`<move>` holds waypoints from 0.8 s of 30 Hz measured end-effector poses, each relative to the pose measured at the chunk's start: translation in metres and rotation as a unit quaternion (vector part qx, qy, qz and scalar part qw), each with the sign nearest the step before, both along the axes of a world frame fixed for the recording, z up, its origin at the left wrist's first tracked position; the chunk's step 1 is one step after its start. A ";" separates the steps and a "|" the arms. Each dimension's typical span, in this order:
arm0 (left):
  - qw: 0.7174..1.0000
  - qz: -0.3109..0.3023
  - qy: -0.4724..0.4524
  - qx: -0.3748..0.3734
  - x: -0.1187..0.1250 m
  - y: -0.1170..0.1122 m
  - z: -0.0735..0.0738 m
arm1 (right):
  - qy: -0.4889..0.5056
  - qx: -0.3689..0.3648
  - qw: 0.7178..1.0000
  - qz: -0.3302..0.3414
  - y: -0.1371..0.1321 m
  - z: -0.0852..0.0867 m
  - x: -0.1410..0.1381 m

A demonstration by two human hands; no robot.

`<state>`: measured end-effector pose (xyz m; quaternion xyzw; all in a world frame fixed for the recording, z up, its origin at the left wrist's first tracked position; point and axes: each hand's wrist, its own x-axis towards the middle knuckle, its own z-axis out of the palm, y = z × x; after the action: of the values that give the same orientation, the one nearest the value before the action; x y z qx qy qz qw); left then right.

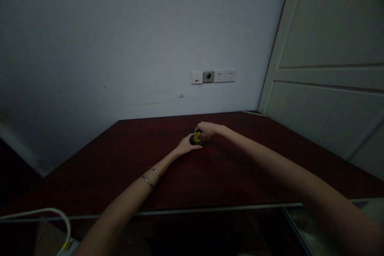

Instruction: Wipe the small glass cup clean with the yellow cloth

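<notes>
Both my arms reach out over a dark red-brown table (126,160). A small yellow and black object (196,137), too small and dim to name, sits on the table between my hands. My right hand (208,129) is curled over its top and right side. My left hand (187,146) lies against its left side with the fingers closed toward it. Two thin bracelets (151,176) circle my left wrist.
A white wall rises behind the table, with a row of wall sockets (213,76) above the far edge. A white panelled door (330,68) stands at the right. A white cable (57,218) loops at the lower left, below the table's front edge.
</notes>
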<state>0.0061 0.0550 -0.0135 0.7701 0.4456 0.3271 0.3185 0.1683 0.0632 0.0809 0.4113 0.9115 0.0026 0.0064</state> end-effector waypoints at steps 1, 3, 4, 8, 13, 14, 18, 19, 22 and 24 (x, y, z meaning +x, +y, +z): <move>1.000 -0.002 0.002 0.001 0.000 0.000 0.000 | 0.001 -0.016 1.000 -0.003 0.001 0.001 0.000; 1.000 -0.006 0.004 0.004 0.000 0.001 -0.001 | -0.001 -0.028 1.000 -0.010 0.002 0.003 0.000; 1.000 -0.008 0.005 0.005 0.000 0.001 -0.002 | -0.002 -0.020 1.000 -0.015 0.002 0.004 0.000; 1.000 -0.019 0.006 0.010 -0.001 0.003 -0.004 | 0.000 0.063 0.998 -0.026 -0.004 0.001 -0.002; 0.999 -0.020 0.007 0.027 -0.002 0.004 -0.008 | 0.013 0.171 0.984 0.048 -0.020 -0.010 0.008; 0.999 -0.014 0.007 0.030 -0.002 0.004 -0.009 | 0.021 0.170 0.983 0.068 -0.022 -0.013 0.012; 0.999 0.004 0.003 0.037 -0.002 0.005 -0.010 | 0.050 0.105 0.986 0.119 -0.023 -0.023 0.026; 0.999 0.004 0.005 0.038 -0.002 0.005 -0.010 | 0.053 0.087 0.988 0.119 -0.022 -0.024 0.027; 0.999 0.006 0.023 0.037 -0.002 0.005 -0.009 | 0.044 0.051 0.992 0.104 -0.020 -0.023 0.028; 0.999 0.012 0.033 0.035 -0.003 0.005 -0.009 | 0.026 0.032 0.995 0.091 -0.019 -0.021 0.027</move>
<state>0.0035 0.0597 -0.0225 0.7858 0.4530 0.3210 0.2726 0.1956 0.0437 0.0598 0.3270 0.9443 0.0216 -0.0312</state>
